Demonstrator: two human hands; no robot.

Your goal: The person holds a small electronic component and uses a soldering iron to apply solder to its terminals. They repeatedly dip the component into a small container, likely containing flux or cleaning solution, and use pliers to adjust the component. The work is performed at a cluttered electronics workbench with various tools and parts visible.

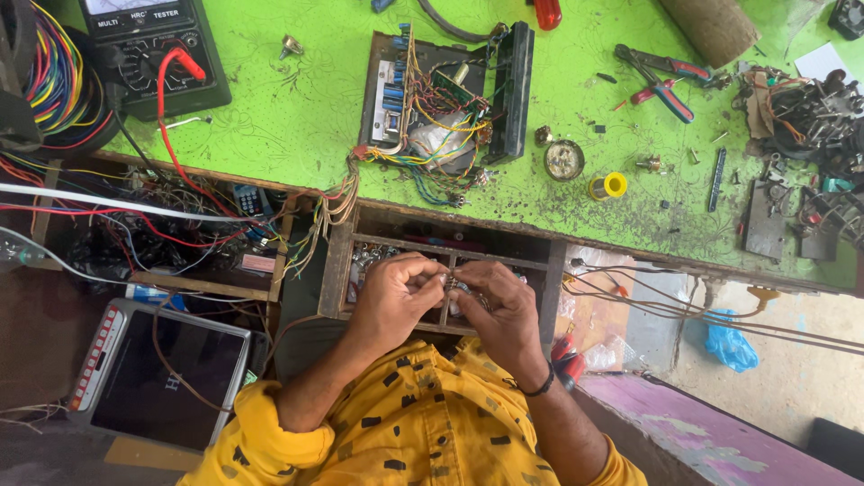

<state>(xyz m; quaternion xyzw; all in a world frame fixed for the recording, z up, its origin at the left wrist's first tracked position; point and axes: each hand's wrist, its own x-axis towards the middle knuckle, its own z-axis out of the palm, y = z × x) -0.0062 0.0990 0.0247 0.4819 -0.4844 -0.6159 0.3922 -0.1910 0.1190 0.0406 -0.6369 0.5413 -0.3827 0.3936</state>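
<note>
Blue plastic bag (730,346) beside bench (297,117)

A small metal part (447,283) is pinched between the left hand (396,292) and the right hand (498,310), but it is too covered by fingertips to be identified. The drawer compartments (396,252) beneath are largely hidden by both hands. The multimeter (148,45) is cut off by the top edge, the cardboard tube (711,27) likewise
</note>
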